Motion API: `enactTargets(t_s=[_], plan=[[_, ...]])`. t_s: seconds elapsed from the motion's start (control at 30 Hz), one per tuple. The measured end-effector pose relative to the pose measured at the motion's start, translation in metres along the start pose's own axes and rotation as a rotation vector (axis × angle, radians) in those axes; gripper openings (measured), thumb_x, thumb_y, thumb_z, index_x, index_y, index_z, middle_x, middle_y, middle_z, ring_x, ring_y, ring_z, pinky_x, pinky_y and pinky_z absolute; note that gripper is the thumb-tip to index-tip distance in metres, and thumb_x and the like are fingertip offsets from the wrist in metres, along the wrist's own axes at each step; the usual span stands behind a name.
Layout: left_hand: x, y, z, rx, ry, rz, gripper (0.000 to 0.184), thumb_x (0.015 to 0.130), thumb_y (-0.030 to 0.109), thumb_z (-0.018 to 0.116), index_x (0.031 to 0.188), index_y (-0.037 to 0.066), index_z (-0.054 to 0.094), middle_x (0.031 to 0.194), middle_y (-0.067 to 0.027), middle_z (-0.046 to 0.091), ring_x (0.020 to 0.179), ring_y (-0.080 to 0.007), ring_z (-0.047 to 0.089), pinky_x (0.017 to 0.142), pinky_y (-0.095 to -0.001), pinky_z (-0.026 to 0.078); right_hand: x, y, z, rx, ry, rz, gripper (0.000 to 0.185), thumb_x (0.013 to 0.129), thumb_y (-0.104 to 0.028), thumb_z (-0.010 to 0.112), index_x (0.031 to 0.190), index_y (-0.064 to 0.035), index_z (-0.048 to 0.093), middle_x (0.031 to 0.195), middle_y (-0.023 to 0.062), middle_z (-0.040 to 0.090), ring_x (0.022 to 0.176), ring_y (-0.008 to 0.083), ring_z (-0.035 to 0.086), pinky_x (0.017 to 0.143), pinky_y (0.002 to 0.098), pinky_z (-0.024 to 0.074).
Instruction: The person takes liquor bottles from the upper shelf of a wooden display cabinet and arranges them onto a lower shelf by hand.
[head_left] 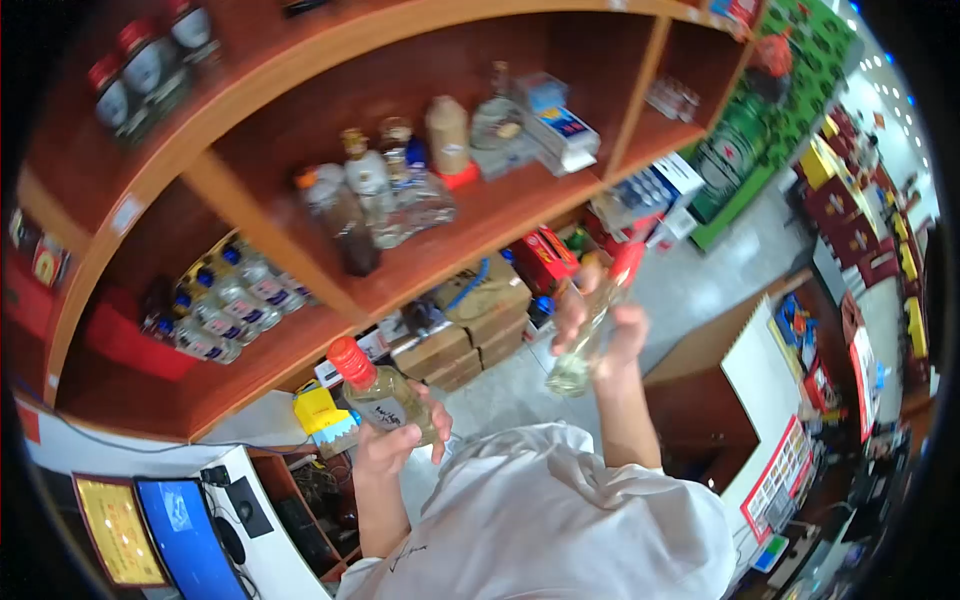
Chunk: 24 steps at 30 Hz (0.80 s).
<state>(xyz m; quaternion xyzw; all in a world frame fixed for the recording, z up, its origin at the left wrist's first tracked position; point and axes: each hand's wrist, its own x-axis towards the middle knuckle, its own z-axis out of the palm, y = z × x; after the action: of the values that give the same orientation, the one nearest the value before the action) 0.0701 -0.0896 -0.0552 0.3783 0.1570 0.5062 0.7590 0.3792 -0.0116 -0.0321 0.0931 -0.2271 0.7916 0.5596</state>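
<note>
My left hand [395,445] is wrapped round the lower part of a clear glass liquor bottle [388,400] with a red cap and a pale label; the bottle tilts up to the left. In my right hand [610,330] is a second clear glass bottle [578,365], blurred by motion, its red neck pointing up to the right. Both bottles are held in the air in front of the wooden shelf unit [500,235]. On the middle shelf, beyond my hands, stand a dark bottle [345,225], a beige bottle [448,135] and other glass bottles.
Several blue-capped bottles [230,305] fill the lower left compartment. Cardboard boxes [470,330] and a red box [545,257] sit under the shelf. A monitor [190,540] stands on a white desk at lower left. A white-topped counter [755,370] is at right.
</note>
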Motion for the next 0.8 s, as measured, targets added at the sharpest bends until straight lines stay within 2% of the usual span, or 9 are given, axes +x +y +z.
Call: enactTargets(t_s=[0.07,0.13,0.17,0.2,0.33,0.4,0.53,0.7,0.8], plan=[[0.033,-0.037,0.025,-0.014,-0.084,-0.073,0.054,0.088,0.015,0.07,0.137,0.007,0.05,0.096,-0.0206,0.061,0.085,-0.0347,0.063,0.045,-0.038,0.054,-0.09,-0.014,-0.052,0.05,0.36,-0.047,0.044,0.077,-0.019,0.067,0.115,-0.0075,0.05,0.096,0.0195,0.066,0.094,0.0374,0.067,0.091,0.0601,0.0509],[0.071,-0.073,0.056,-0.108,-0.216,-0.16,0.053,0.086,0.012,0.069,0.135,0.005,0.05,0.098,-0.0217,0.062,0.088,-0.034,0.064,0.049,-0.0395,0.055,-0.178,-0.035,-0.083,0.167,0.495,-0.099,0.042,0.074,-0.019,0.067,0.112,-0.0088,0.052,0.081,0.0114,0.059,0.077,0.0282,0.058,0.079,0.0486,0.049],[0.092,-0.092,0.07,-0.152,-0.283,-0.203,0.053,0.085,0.01,0.069,0.134,0.004,0.05,0.099,-0.0222,0.063,0.09,-0.0337,0.064,0.052,-0.0403,0.056,-0.215,-0.048,-0.084,0.179,0.527,-0.143,0.04,0.073,-0.02,0.067,0.11,-0.0095,0.053,0.076,0.009,0.054,0.073,0.0252,0.052,0.072,0.0444,0.0459],[0.112,-0.114,0.08,-0.125,-0.379,-0.221,0.055,0.089,0.019,0.069,0.139,0.008,0.049,0.096,-0.0215,0.059,0.088,-0.0342,0.062,0.046,-0.0369,0.054,-0.252,-0.062,-0.09,0.199,0.505,-0.191,0.039,0.072,-0.019,0.066,0.108,-0.0095,0.053,0.074,0.0096,0.053,0.07,0.025,0.051,0.069,0.0446,0.0449],[0.186,-0.184,0.128,-0.211,-0.535,-0.347,0.055,0.092,0.023,0.068,0.141,0.01,0.048,0.098,-0.0198,0.056,0.09,-0.034,0.06,0.046,-0.036,0.055,-0.343,-0.125,-0.077,0.127,0.412,-0.356,0.033,0.072,-0.016,0.065,0.101,-0.0072,0.054,0.072,0.0115,0.054,0.068,0.0269,0.053,0.066,0.0465,0.045],[0.22,-0.209,0.158,-0.246,-0.569,-0.395,0.055,0.092,0.024,0.068,0.142,0.01,0.048,0.098,-0.0197,0.056,0.09,-0.0337,0.06,0.047,-0.0357,0.055,-0.365,-0.164,-0.073,0.03,0.344,-0.4,0.03,0.072,-0.014,0.064,0.099,-0.0055,0.054,0.072,0.0134,0.055,0.067,0.0284,0.054,0.065,0.047,0.045],[0.277,-0.252,0.195,-0.226,-0.555,-0.481,0.057,0.092,0.026,0.069,0.142,0.012,0.046,0.099,-0.0193,0.056,0.09,-0.033,0.06,0.048,-0.0357,0.055,-0.37,-0.226,-0.075,-0.186,0.322,-0.351,0.028,0.073,-0.008,0.064,0.098,-0.0007,0.054,0.075,0.0182,0.057,0.069,0.0312,0.056,0.066,0.0472,0.0454],[0.342,-0.302,0.204,-0.18,-0.468,-0.621,0.057,0.091,0.023,0.071,0.14,0.011,0.046,0.099,-0.0205,0.059,0.088,-0.032,0.061,0.048,-0.0356,0.054,-0.341,-0.283,-0.134,-0.17,0.416,-0.192,0.027,0.077,-0.002,0.068,0.1,0.0008,0.056,0.079,0.0173,0.06,0.075,0.0302,0.059,0.072,0.047,0.047],[0.391,-0.343,0.206,-0.066,-0.38,-0.619,0.055,0.091,0.022,0.071,0.138,0.008,0.047,0.098,-0.0204,0.062,0.086,-0.0304,0.062,0.048,-0.0352,0.052,-0.305,-0.323,-0.179,-0.2,0.431,-0.07,0.025,0.078,-0.001,0.068,0.099,-0.0001,0.055,0.08,0.0172,0.06,0.077,0.0293,0.059,0.072,0.0457,0.0466]])
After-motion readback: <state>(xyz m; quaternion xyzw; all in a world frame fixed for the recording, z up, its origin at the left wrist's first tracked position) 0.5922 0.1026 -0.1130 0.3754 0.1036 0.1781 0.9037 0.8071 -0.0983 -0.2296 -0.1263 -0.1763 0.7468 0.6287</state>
